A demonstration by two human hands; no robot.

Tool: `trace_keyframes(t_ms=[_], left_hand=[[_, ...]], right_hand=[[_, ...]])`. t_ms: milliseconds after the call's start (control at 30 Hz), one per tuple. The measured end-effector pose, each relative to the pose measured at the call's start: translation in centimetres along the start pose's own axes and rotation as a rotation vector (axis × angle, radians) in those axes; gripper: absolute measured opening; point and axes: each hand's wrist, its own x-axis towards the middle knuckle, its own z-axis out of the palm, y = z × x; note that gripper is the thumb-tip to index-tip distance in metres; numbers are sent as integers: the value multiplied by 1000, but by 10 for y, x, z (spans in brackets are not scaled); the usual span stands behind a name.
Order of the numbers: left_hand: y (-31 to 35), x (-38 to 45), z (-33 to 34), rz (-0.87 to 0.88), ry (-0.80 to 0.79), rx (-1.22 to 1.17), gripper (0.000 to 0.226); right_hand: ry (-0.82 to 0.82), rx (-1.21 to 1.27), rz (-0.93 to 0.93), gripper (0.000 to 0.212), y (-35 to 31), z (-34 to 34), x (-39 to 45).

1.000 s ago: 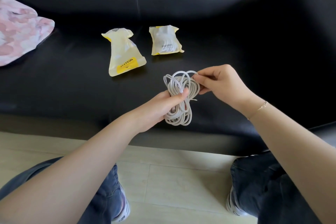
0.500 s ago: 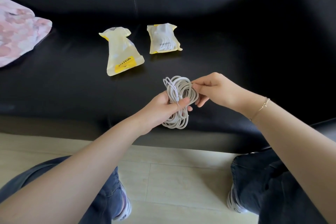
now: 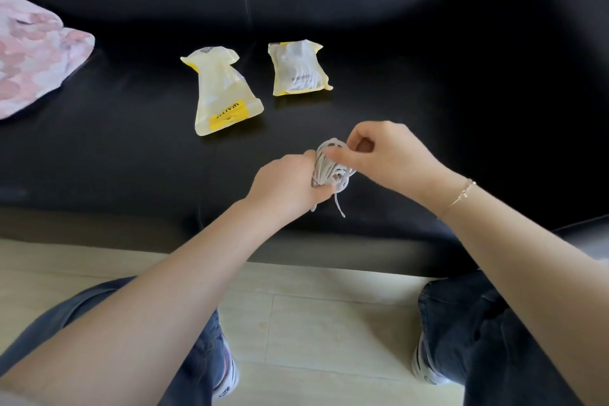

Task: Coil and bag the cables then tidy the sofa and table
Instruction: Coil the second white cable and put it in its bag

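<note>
Left hand (image 3: 290, 184) fist clamps white cable coil (image 3: 331, 168), held over sofa (image 3: 131, 142) front edge, near yellow bags (image 3: 227, 92). Right hand (image 3: 389, 155) pinches coil top. Keep clamp tight; tuck loose tail (image 3: 339, 208) first.

Bright daylight falls evenly, sheening the black sofa (image 3: 362, 3); the hands blur slightly, corners darken, and wide-angle distortion bows the frame's edges.
</note>
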Motion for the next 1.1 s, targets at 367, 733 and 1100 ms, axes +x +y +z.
trace_keyframes(t_ms=[367,733,1100], left_hand=[[-15,0,2,115,271,-258,43],[-4,2,3,23,234,-716,10],[-1,1,-1,182,316,-528,9]], right_hand=[[58,510,132,30,-4,-7,6],[60,566,35,29,-9,-6,2],[-3,1017,67,33,-16,-6,-9]])
